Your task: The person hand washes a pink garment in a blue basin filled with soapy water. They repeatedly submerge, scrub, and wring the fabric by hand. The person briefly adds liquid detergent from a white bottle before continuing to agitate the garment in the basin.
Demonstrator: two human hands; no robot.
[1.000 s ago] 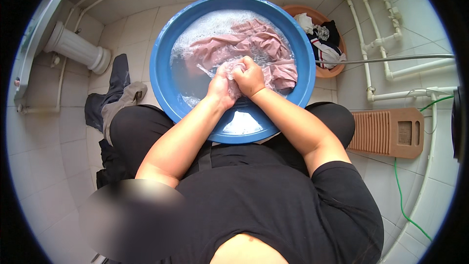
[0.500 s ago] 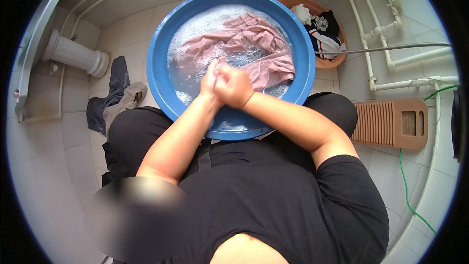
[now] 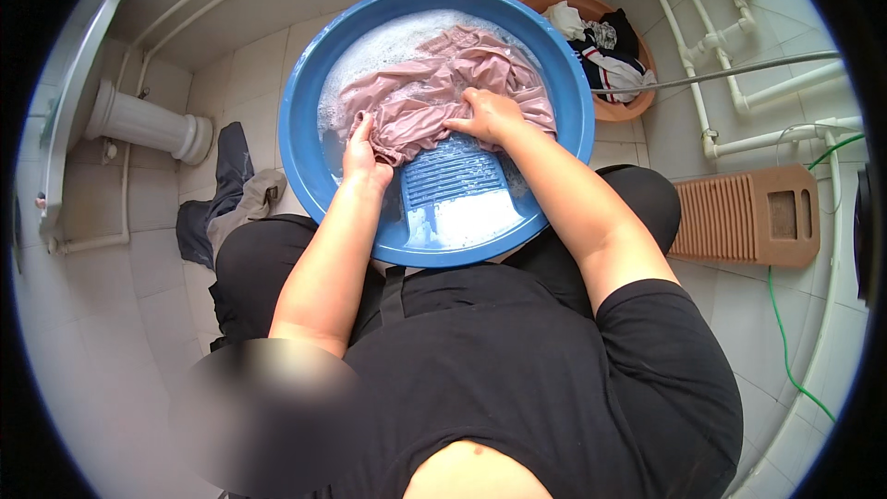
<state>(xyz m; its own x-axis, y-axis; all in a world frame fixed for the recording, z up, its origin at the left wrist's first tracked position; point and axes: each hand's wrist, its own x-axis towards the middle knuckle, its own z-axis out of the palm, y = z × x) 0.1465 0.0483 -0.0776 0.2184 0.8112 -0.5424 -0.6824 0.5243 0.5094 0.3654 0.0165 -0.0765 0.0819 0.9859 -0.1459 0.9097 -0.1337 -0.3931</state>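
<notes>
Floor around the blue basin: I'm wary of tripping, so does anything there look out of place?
Perhaps the dark garment and beige garment lying on the tiles at left, since other clothes sit in the orange basin. A thin green cord also trails loosely below the brown washboard at right. No spill stands out.

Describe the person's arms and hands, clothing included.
The left hand and right hand wear no gloves; both forearms are bare, with no watch or bracelet showing. The right sleeve is short and black; a blurred patch hides the left shoulder.
</notes>
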